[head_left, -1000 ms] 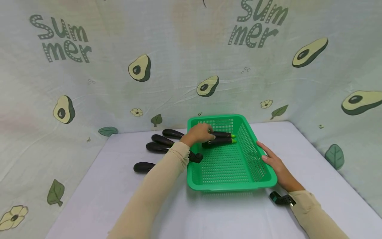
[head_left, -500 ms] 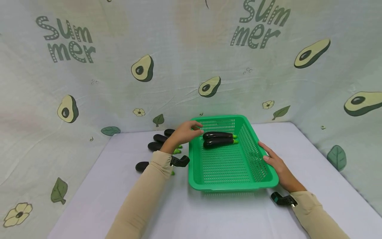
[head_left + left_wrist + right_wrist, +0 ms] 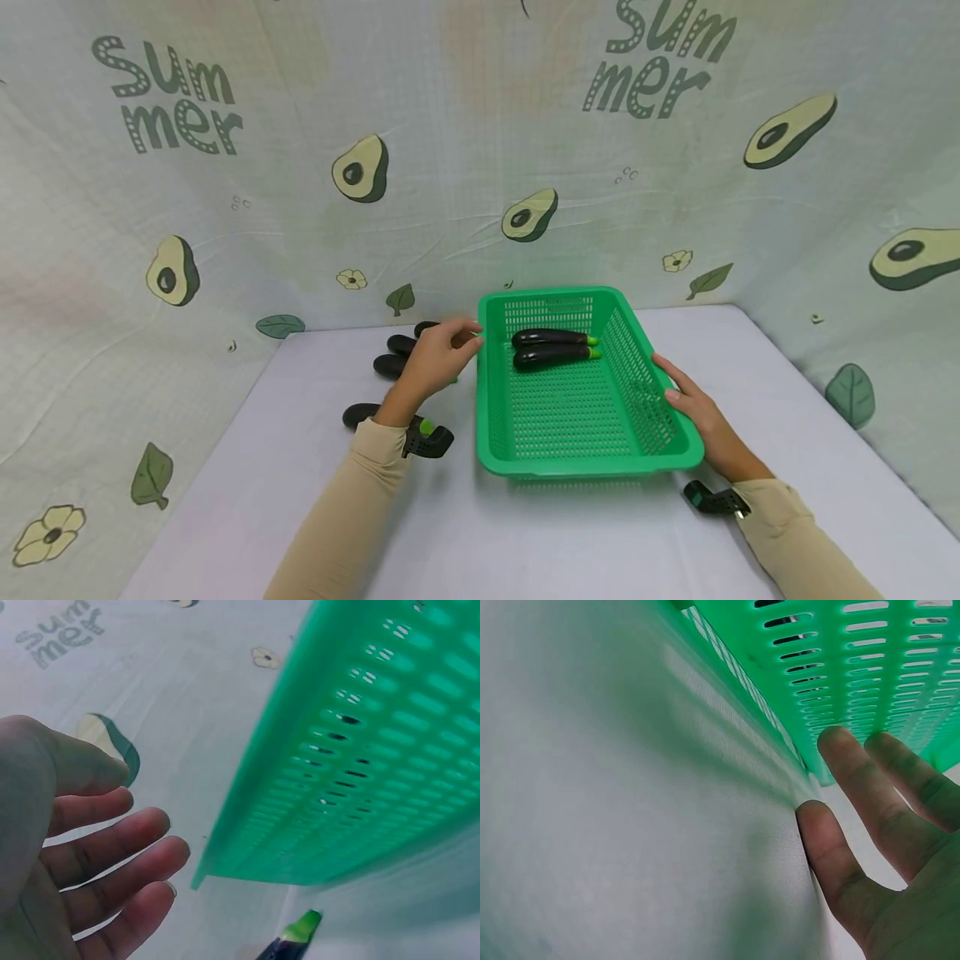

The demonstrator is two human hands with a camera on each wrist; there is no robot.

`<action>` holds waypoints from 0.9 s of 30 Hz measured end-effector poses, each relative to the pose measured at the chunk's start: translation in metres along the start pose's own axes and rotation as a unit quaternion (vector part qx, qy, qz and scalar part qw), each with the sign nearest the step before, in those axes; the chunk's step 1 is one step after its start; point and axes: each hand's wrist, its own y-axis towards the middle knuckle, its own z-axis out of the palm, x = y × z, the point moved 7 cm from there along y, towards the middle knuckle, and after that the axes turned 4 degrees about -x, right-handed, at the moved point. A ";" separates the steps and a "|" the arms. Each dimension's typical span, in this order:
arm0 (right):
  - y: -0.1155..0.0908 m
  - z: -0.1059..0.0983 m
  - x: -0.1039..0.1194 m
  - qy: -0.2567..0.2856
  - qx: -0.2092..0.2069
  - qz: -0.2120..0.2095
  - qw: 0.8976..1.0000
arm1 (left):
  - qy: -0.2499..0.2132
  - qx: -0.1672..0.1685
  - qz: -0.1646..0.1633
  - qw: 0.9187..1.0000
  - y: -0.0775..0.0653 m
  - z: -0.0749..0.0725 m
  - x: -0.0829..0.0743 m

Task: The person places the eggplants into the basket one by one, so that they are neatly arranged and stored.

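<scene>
A green plastic basket [image 3: 592, 467] stands on the table, and two dark eggplants [image 3: 553, 357] lie side by side in its far part. My right hand [image 3: 708, 425] holds the basket's right side, thumb on the rim; in the right wrist view the fingers [image 3: 877, 795] extend along the perforated outer wall. Left of the basket, my left hand [image 3: 441, 358] hovers with nothing in it, fingers loosely bent and thumb apart. Partly hidden behind that hand and wrist are several more eggplants [image 3: 389, 367]. One green stem end [image 3: 304, 926] shows below the basket in the left wrist view.
A white cloth covers the table [image 3: 525, 542]. Behind it hangs a pale curtain [image 3: 450, 108] printed with avocados, leaves and lettering. A black wrist camera [image 3: 429, 442] sits on the left wrist, another wrist camera [image 3: 716, 500] on the right.
My left hand has come away from the eggplants inside the basket, moving left over the rim and down toward the eggplants on the table. My right hand has stayed at the basket.
</scene>
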 end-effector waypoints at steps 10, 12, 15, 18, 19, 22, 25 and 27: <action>0.001 0.002 0.001 -0.005 0.004 -0.007 1.000 | 0.009 -0.005 -0.037 0.999 -0.030 -0.010 0.022; 0.001 0.001 0.001 -0.005 0.002 -0.005 1.000 | 0.009 -0.005 -0.041 0.999 -0.033 -0.011 0.027; 0.000 0.000 0.000 -0.006 -0.001 0.000 1.000 | 0.005 -0.008 -0.044 0.999 -0.035 -0.015 0.033; -0.001 0.001 0.000 -0.004 -0.002 0.006 1.000 | 0.001 -0.011 -0.050 0.999 -0.037 -0.020 0.039; -0.001 0.001 -0.001 -0.005 -0.001 0.007 1.000 | 0.002 -0.011 -0.052 0.999 -0.038 -0.021 0.041; -0.002 0.002 0.000 -0.006 0.001 0.007 1.000 | 0.007 -0.009 -0.068 0.998 -0.042 -0.025 0.050; -0.002 0.002 0.001 -0.006 0.002 0.003 1.000 | 0.011 -0.007 -0.084 0.996 -0.044 -0.031 0.058; -0.002 0.001 0.002 -0.011 0.001 0.002 1.000 | 0.007 -0.001 -0.090 0.996 -0.044 -0.036 0.063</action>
